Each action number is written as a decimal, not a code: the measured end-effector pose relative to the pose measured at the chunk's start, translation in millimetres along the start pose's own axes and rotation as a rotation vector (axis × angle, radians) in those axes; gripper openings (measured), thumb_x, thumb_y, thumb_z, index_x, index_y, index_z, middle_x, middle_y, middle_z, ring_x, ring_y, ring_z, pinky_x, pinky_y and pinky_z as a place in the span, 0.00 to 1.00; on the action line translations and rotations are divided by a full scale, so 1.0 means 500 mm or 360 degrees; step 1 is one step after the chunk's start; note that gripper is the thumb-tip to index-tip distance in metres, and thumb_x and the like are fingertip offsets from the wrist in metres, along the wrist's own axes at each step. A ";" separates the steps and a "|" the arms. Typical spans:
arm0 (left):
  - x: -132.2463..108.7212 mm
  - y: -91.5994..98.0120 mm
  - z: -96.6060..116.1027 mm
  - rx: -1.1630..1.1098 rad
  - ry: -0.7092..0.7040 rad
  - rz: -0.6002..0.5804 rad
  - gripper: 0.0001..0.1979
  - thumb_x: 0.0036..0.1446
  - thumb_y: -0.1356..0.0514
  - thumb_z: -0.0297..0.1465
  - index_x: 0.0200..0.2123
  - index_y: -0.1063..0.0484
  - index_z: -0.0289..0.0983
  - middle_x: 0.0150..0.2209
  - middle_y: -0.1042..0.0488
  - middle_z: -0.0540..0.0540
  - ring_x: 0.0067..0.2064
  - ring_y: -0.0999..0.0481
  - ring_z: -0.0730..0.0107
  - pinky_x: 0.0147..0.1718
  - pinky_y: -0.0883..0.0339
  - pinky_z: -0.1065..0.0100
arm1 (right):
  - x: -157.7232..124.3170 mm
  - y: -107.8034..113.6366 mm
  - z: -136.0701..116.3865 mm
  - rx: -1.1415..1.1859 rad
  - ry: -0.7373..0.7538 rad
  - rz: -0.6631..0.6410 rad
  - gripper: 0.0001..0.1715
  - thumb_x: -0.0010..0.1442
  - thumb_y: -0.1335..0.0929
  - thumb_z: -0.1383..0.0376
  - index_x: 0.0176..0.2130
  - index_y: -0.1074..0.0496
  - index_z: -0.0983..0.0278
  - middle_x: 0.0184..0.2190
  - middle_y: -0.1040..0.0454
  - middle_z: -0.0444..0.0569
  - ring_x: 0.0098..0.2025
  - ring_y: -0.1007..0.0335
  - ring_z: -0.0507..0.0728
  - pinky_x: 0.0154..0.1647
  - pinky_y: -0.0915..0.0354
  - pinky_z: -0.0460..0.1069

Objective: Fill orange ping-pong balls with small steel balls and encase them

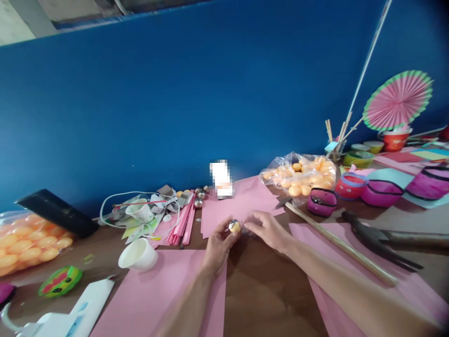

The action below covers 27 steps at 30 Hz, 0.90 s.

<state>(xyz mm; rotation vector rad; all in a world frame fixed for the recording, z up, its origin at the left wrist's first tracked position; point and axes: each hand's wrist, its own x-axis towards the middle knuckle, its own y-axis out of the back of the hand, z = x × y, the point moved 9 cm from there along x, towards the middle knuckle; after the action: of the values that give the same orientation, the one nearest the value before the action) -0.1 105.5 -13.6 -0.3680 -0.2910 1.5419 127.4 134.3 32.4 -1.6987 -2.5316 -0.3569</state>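
Observation:
My left hand (218, 247) holds a small shiny ball (235, 226) between thumb and fingers. The ball looks silver with a yellowish patch on its near side. Just to its right is my right hand (268, 230), its thumb and fingers bent together at the ball's edge. Something small and blurred lies at those fingertips, and I cannot make out what it is. Both hands are above the brown table (266, 299), near a stack of pink paper (242, 201). Several similar shiny balls (199, 203) rest beyond my left hand, beside the stack.
To the left stand a white cup (138, 255), folded pink strips (184, 217) and a green case (60, 282). A bag of orange balls (301, 175) lies at the back right. Nearer are a wooden-handled tool (340, 243), a hammer-like tool (382, 236) and purple pouches (382, 193).

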 end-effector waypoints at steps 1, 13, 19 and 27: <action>0.001 0.000 -0.001 0.0032 -0.0010 -0.0005 0.27 0.44 0.35 0.28 0.50 0.34 0.38 0.42 0.25 0.44 0.44 0.27 0.65 0.50 0.40 0.60 | 0.000 -0.003 0.001 0.0042 -0.0014 -0.0012 0.09 0.53 0.34 0.60 0.30 0.32 0.65 0.22 0.32 0.42 0.24 0.39 0.49 0.26 0.41 0.44; -0.003 0.003 0.001 0.0139 -0.0010 -0.0008 0.25 0.43 0.35 0.28 0.47 0.33 0.36 0.42 0.26 0.42 0.43 0.27 0.63 0.48 0.38 0.61 | -0.002 -0.006 -0.007 -0.0062 0.0067 -0.0006 0.10 0.53 0.34 0.60 0.29 0.30 0.65 0.28 0.29 0.45 0.33 0.35 0.53 0.38 0.39 0.48; -0.007 -0.007 0.010 -0.0037 0.0003 0.0003 0.23 0.42 0.35 0.27 0.45 0.33 0.37 0.40 0.25 0.45 0.42 0.27 0.67 0.47 0.38 0.64 | -0.004 -0.012 0.012 0.0134 -0.0071 -0.0019 0.12 0.52 0.33 0.58 0.30 0.31 0.66 0.31 0.29 0.46 0.32 0.36 0.52 0.36 0.38 0.48; -0.007 -0.009 0.008 -0.0037 0.0004 -0.0042 0.20 0.46 0.37 0.27 0.45 0.33 0.37 0.43 0.27 0.44 0.44 0.28 0.67 0.46 0.37 0.64 | -0.006 -0.022 0.012 0.0292 -0.0087 -0.0046 0.10 0.51 0.33 0.61 0.29 0.31 0.66 0.35 0.30 0.47 0.35 0.36 0.52 0.37 0.39 0.47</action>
<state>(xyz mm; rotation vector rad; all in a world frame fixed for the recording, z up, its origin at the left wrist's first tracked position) 2.5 102.4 -7.8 -0.3831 -0.3110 1.5130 119.1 129.0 24.2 -1.6274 -2.5392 -0.0773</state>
